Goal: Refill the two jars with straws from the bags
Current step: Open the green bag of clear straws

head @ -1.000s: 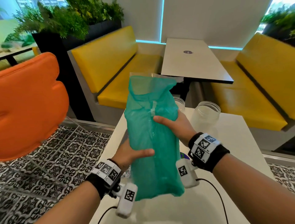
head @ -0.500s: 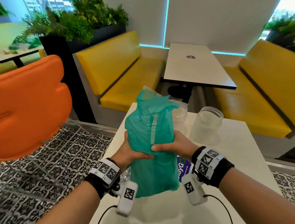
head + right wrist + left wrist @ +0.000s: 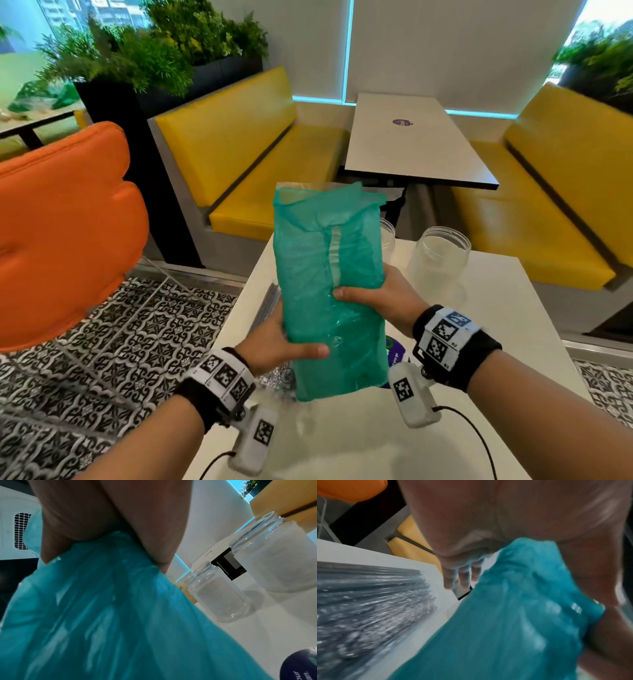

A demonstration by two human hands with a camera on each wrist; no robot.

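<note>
Over table [image 3: 496, 308]: L hand [image 3: 274, 339] + R hand [image 3: 380, 298] grip teal bag [image 3: 325, 291] (upright).

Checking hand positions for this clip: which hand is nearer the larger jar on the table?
Right. The right hand grips the teal bag's right side, just short of the larger jar. The left hand grips the bag's lower left edge, across the bag from it.

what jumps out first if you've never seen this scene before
The teal bag held upright over the white table, with the left hand gripping low and the right hand higher. Behind it stand two clear jars, and a second bag of dark straws lies at left.
</note>
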